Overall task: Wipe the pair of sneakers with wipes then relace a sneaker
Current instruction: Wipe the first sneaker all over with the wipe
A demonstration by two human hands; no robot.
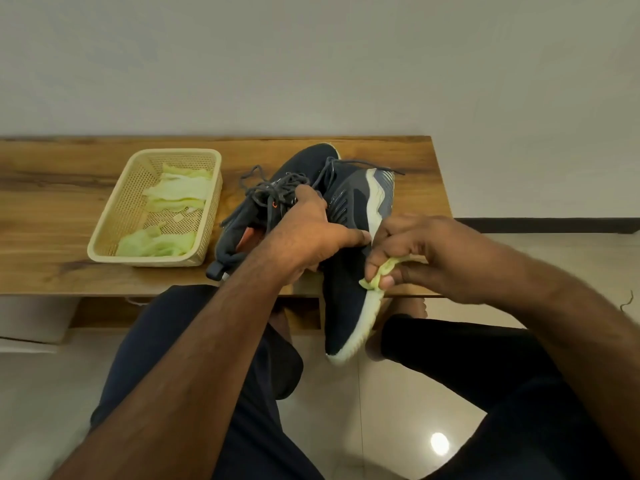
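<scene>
A dark navy sneaker [346, 306] with a white sole is tilted on its side, toe pointing toward me past the table's near edge. My left hand [311, 233] grips it around the laced middle. My right hand [415, 251] pinches a crumpled pale green wipe [381, 271] against the white sole edge. The second dark sneaker [256, 209] lies on the table just left of the first, its grey laces loose and tangled on top.
A cream perforated basket [114, 230] with several pale green wipes stands on the left of the wooden table [52, 188]. A white wall rises behind the table. My knees in dark shorts are below, over a glossy tiled floor.
</scene>
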